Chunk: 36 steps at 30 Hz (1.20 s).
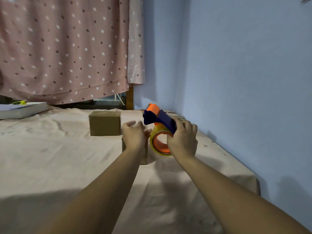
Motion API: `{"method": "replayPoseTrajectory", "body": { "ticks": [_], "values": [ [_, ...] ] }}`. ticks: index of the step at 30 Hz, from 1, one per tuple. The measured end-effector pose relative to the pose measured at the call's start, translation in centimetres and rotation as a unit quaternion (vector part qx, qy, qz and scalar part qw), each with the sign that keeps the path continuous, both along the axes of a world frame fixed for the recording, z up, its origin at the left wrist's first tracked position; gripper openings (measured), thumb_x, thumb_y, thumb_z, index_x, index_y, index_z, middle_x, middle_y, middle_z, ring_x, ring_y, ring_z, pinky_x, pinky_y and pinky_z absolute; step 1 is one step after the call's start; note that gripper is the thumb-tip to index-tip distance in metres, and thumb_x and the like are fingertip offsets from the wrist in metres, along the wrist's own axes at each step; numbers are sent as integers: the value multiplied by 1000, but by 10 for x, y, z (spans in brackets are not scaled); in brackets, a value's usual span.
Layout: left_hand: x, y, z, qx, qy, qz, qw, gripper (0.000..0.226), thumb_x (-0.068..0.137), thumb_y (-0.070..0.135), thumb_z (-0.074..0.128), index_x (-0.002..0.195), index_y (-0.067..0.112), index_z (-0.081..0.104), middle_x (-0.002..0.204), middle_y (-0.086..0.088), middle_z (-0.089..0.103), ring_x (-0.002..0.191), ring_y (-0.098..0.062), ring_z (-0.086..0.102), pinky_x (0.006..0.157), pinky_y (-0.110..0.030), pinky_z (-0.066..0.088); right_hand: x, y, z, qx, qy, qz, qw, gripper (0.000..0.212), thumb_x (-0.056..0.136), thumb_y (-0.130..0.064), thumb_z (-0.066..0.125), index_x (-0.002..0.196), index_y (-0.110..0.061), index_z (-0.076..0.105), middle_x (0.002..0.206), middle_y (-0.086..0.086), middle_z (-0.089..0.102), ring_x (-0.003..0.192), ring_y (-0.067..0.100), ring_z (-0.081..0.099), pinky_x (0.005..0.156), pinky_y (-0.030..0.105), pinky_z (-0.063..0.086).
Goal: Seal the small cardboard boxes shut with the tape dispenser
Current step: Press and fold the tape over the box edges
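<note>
Tape gun first: the blue-and-orange plastic tape dispenser [162,119] is held up off the cloth, to the right of the closed brown cardboard box [105,123] and a bit nearer the camera. Its blue handle is wrapped by the right hand [183,141], fingers curled over the top, so the grip is clamped on the handle. The orange nose is tipped up and back towards the closed brown cardboard box's right side. The roll of clear yellowish tape [159,142] on its orange core hangs under the handle, partly hidden by that hand.

A second small brown cardboard box [144,157] is sat in front of the closed one and slightly to its right, just beside the roll. Most of its top is covered by the left hand [134,134], which is laid over it with the fingers loose and apart, not curled round anything. Whether the flaps are taped can't be told, since they're hidden.

Everything is set on a wrinkled pale pink cloth [50,157]. Well to the left of the closed box, a flat white book-like slab [23,109] is seen with a small yellow-green item [19,103] on top. Behind the closed box a pink dotted curtain [67,48] is hung, and far to its right the blue wall [236,65] is seen.
</note>
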<state>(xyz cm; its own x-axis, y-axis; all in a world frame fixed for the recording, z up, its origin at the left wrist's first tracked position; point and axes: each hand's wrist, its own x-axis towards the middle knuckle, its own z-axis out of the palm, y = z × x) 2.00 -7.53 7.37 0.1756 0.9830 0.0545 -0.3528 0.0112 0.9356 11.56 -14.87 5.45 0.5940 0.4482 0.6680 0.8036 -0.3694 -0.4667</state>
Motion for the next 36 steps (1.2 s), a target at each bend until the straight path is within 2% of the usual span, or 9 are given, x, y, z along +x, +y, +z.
{"method": "replayPoseTrajectory", "body": {
  "ticks": [3,8,12,18,20,23,27,32,36],
  "values": [
    [-8,11,-2,20,48,11,999,12,98,19,50,107,13,57,92,-5,64,81,-21,66,75,-32,55,1,-1,4,16,-1,29,999,57,84,-21,67,136,-22,44,126,4,47,118,24,43,83,31,47],
    [-25,23,-7,69,131,25,989,8,93,17,60,96,14,66,93,-3,65,89,-17,58,74,-27,44,4,-4,15,3,-44,70,997,56,84,-6,61,136,-18,46,127,8,44,110,29,51,83,31,46],
    [-36,33,-12,50,145,24,988,9,91,18,63,90,11,67,85,-1,64,92,-19,58,79,-31,42,-1,1,24,-58,-103,89,989,56,90,-5,51,143,-20,38,134,7,39,118,25,46,84,27,40],
    [-41,48,-5,-19,169,40,985,16,89,19,66,99,6,64,93,-5,57,84,-17,50,71,-29,38,-6,11,30,-112,-138,119,977,53,93,-9,49,143,-19,35,130,8,45,119,23,41,83,26,37],
    [-42,51,4,-37,202,28,978,18,91,19,65,93,3,58,84,-6,52,86,-20,47,76,-29,36,-4,15,32,-116,-135,120,977,51,93,-11,50,141,-19,36,126,9,46,116,24,43,80,25,36],
    [-43,56,6,-48,206,23,977,21,91,16,65,83,4,49,72,-3,44,67,-17,44,71,-29,36,-2,16,34,-128,-145,128,973,50,94,-12,51,141,-19,35,126,10,46,116,24,45,80,27,39],
    [-45,63,-4,-20,230,37,972,14,88,13,67,89,4,56,71,-2,49,61,-13,44,55,-24,37,-5,16,31,-148,-147,144,967,54,94,-12,51,144,-20,32,133,10,44,120,24,42,88,31,43],
    [-49,70,-2,22,261,70,963,13,87,17,68,85,7,59,75,-5,55,66,-17,53,60,-28,46,0,12,38,-184,-174,121,960,50,96,-21,50,143,-21,32,125,9,44,117,24,42,80,28,37],
    [-50,68,-1,18,245,62,967,12,88,14,67,88,6,58,76,-5,53,66,-16,50,57,-25,42,2,8,41,-189,-149,108,965,56,94,-21,57,144,-22,32,126,7,44,116,23,44,78,26,36]
  ]
}}
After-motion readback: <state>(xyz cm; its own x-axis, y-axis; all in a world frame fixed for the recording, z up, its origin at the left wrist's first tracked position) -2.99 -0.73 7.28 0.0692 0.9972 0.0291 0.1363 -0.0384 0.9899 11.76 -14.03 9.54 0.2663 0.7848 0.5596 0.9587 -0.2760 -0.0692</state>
